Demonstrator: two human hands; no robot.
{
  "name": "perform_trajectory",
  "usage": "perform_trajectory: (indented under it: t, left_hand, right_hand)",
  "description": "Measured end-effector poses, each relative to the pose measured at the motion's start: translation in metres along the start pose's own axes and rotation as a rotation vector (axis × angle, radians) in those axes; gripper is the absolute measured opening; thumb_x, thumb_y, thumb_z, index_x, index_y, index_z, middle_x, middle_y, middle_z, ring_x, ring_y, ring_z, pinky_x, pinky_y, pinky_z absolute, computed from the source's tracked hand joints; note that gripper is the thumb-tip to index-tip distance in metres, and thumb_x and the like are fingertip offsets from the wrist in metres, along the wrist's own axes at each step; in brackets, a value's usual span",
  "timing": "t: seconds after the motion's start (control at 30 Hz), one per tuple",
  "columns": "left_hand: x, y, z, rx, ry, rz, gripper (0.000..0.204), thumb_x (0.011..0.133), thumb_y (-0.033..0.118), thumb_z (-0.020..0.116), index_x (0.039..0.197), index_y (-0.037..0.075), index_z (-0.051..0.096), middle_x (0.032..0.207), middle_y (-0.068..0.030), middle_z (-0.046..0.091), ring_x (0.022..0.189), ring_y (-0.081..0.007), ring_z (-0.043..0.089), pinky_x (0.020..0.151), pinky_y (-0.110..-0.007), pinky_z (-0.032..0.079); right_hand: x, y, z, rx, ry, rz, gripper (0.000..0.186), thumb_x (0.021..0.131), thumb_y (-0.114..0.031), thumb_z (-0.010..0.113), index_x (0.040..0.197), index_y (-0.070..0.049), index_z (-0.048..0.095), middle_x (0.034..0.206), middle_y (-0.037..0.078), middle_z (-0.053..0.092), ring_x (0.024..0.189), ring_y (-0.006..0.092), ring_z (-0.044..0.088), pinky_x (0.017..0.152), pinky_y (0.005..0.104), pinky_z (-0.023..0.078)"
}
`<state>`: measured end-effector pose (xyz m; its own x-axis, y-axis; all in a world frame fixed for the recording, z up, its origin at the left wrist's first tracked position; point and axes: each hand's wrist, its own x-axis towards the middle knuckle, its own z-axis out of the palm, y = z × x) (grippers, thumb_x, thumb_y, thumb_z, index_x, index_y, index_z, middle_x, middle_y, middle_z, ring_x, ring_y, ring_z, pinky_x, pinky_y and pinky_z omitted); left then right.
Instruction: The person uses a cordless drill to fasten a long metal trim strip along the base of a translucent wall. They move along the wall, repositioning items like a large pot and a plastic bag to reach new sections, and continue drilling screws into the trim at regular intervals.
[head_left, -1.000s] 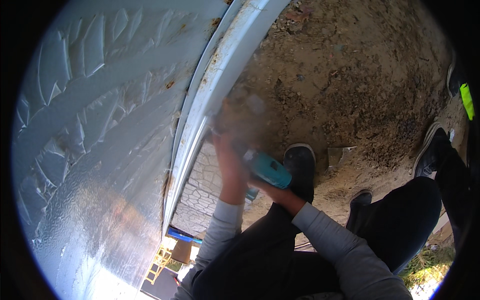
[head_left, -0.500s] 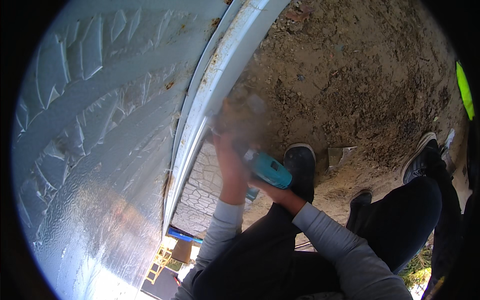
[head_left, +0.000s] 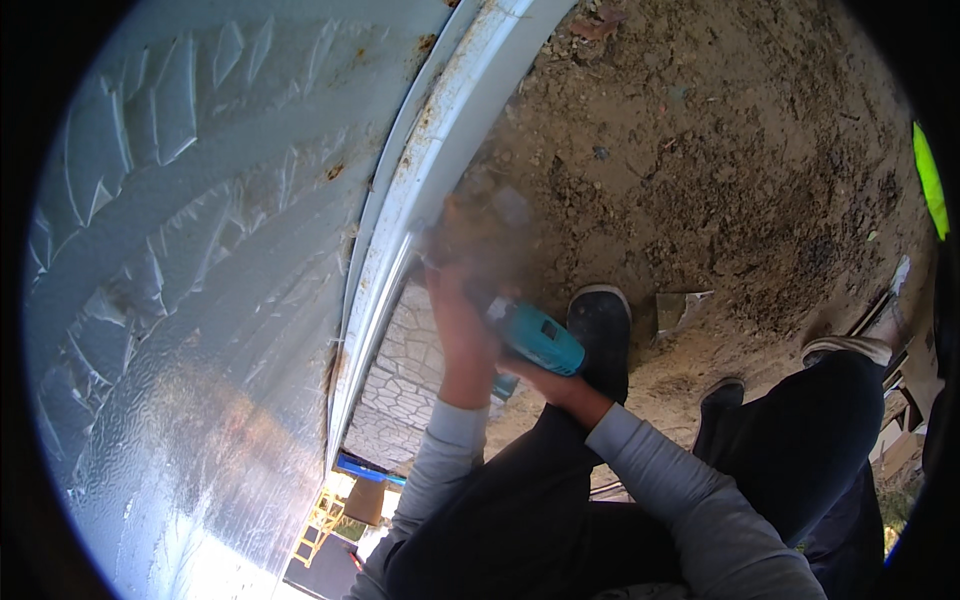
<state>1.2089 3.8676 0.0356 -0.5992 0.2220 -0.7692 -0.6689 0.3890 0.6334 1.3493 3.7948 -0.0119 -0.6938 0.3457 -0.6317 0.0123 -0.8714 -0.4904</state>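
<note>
A teal power drill (head_left: 540, 338) lies slantwise in front of me, its dark front end pointing up and left to the metal frame edge. My right hand (head_left: 560, 386) is wrapped round the drill from below, and part of its grip is hidden. Beside the drill's front, my left hand (head_left: 466, 325) reaches up along the pale metal frame (head_left: 400, 190). A hazy patch covers the left fingers and the drill's tip, so what they touch there cannot be made out.
A large film-covered metal panel (head_left: 220, 290) fills the left side. Brown soil (head_left: 720, 170) lies at right, with a broken flat piece (head_left: 680, 310) on it. My dark shoe (head_left: 600, 325) stands close to the drill. Patterned paving (head_left: 405, 365) shows beyond the frame. A yellow-green strip (head_left: 930, 180) is at far right.
At far right, another person's dark shoe and leg have moved away from where they stood, showing ground and pale objects behind. My hands and the drill stay practically in place.
</note>
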Motion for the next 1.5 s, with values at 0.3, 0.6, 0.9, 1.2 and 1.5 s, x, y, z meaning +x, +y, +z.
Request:
perform_trajectory:
  t: [0.3,0.6,0.9,1.2,1.5]
  left_hand:
    - [-0.001,0.000,0.003,-0.043,0.059,-0.058,0.081,0.092,0.016,0.052,0.168,0.023,0.024,0.105,-0.0111,0.065,0.067,-0.0241,0.061,0.063,-0.041,0.058]
    - [0.004,-0.004,-0.006,-0.008,-0.031,-0.012,0.079,0.093,0.016,0.052,0.167,0.025,0.027,0.098,-0.0089,0.062,0.065,-0.0239,0.061,0.063,-0.042,0.057]
    - [0.006,-0.005,-0.006,-0.061,0.002,-0.042,0.079,0.094,0.018,0.051,0.168,0.023,0.023,0.105,-0.0121,0.066,0.065,-0.0236,0.061,0.063,-0.042,0.057]
    - [0.003,0.000,-0.006,0.039,-0.045,-0.077,0.043,0.102,0.033,0.049,0.139,0.013,0.042,0.113,-0.0123,0.063,0.091,-0.0272,0.066,0.083,-0.046,0.058]
    - [-0.001,0.004,-0.004,-0.005,0.040,-0.206,0.050,0.100,0.036,0.050,0.147,0.023,0.040,0.124,-0.0081,0.057,0.103,-0.0275,0.059,0.087,-0.053,0.054]
  right_hand:
    - [0.003,0.009,-0.001,0.033,0.020,-0.019,0.037,0.099,-0.024,0.074,0.129,-0.007,0.061,0.105,0.000,0.064,0.090,0.0086,0.061,0.075,0.0277,0.052]
    - [-0.001,0.010,-0.002,0.095,-0.011,0.061,0.034,0.099,-0.020,0.075,0.127,-0.006,0.063,0.109,0.000,0.064,0.094,0.0085,0.061,0.078,0.0280,0.052]
    - [0.000,0.014,-0.002,0.126,-0.041,0.118,0.042,0.098,-0.010,0.072,0.138,-0.006,0.059,0.124,0.005,0.065,0.109,0.0139,0.062,0.092,0.0333,0.054]
    - [0.000,0.008,-0.005,0.059,-0.059,0.151,0.050,0.097,-0.006,0.072,0.144,-0.006,0.056,0.132,0.006,0.064,0.117,0.0163,0.062,0.099,0.0361,0.054]
    - [0.000,0.005,-0.002,0.087,-0.032,0.094,0.054,0.098,-0.007,0.072,0.148,-0.007,0.051,0.134,0.005,0.062,0.116,0.0157,0.061,0.098,0.0361,0.055]
